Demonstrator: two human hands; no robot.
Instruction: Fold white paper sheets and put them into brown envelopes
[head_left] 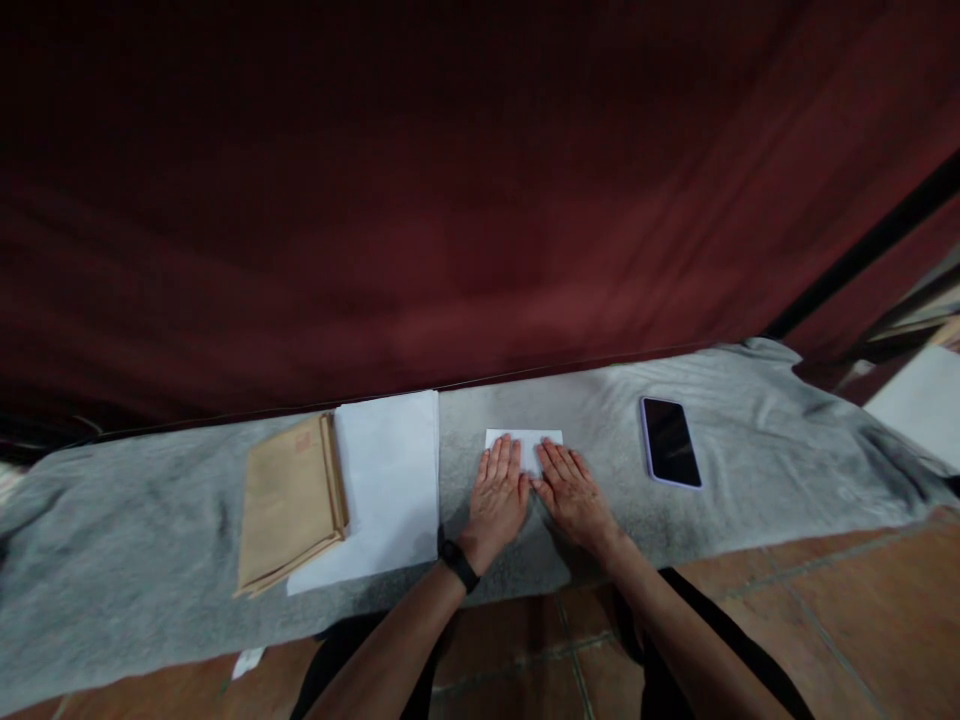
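Note:
A small folded white paper (529, 455) lies on the grey cloth in front of me, its far edge showing beyond my fingertips. My left hand (497, 495) rests flat on its left part, fingers stretched out. On the right part lies my right hand (574, 492), also flat with the fingers extended. The two thumbs come close together near the paper's front edge. Both palms hide much of the paper. A dark band (458, 564) is around my left wrist.
Left of my hands is a stack of white paper sheets (394, 480), partly under brown envelopes (289, 500). A phone with a purple case (671, 443) lies to the right. The grey cloth (150, 530) covers the long surface, with a dark red curtain (450, 230) behind it.

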